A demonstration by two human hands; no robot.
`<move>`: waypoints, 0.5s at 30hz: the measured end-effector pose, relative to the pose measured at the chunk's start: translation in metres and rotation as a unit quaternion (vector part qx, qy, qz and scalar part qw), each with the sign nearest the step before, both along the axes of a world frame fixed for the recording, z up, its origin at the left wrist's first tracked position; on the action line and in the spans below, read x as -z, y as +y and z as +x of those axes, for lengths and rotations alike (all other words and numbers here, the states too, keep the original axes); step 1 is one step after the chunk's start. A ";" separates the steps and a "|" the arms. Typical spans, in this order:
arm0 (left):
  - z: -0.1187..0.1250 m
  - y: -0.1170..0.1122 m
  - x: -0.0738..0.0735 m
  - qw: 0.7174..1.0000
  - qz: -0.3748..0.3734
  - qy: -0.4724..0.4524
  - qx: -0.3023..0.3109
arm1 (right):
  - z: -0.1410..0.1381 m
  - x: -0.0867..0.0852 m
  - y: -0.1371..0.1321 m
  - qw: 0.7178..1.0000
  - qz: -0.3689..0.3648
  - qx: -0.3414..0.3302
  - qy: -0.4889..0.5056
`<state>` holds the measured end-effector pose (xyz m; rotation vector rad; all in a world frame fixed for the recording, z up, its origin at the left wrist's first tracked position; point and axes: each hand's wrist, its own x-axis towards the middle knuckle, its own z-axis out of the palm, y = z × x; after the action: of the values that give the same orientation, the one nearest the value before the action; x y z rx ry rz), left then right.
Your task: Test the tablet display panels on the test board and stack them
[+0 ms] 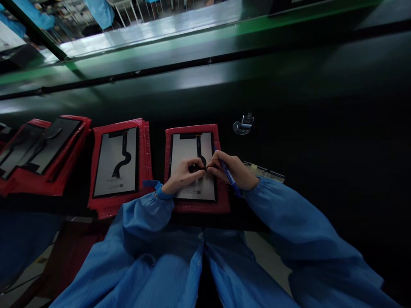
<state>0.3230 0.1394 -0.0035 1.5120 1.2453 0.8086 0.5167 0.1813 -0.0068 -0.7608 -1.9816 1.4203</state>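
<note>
A flat display panel (183, 147) with a pale grey back lies on a red bubble-wrap sleeve (223, 203) in front of me. Its black ribbon cable (199, 147) runs down from the top edge. My left hand (186, 174) is closed, thumb and forefinger pinching the cable near its loose end. My right hand (236, 171) meets it there with fingertips pressed together. A blue pen (229, 176) is tucked in the right hand, slanting down toward the wrist. Whether the right fingertips also grip the cable is hidden.
Left of my hands, another panel (111, 171) with a curved cable rests on stacked red sleeves (147, 167). Farther left are more panels (59, 137) on red wrap. A small clear object (244, 124) lies beyond my right hand; a narrow strip (266, 172) sits behind that wrist.
</note>
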 end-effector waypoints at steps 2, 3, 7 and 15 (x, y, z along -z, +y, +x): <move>0.001 0.000 0.000 1.000 -0.001 0.000 -0.003 | -0.001 0.000 0.000 1.000 -0.003 0.002 -0.002; 0.001 0.000 -0.001 1.000 -0.002 -0.003 -0.002 | -0.001 0.000 0.000 1.000 -0.003 0.001 -0.003; -0.011 -0.005 -0.010 0.999 0.015 -0.005 -0.052 | 0.004 -0.002 0.002 0.999 -0.005 0.032 0.013; -0.049 -0.034 -0.002 0.848 0.016 0.477 -0.229 | 0.016 -0.009 0.007 0.992 -0.012 0.115 0.049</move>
<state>0.2744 0.1052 -0.0018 1.7217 2.4042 0.3154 0.5324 0.1880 0.0019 -0.8815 -1.7445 1.3212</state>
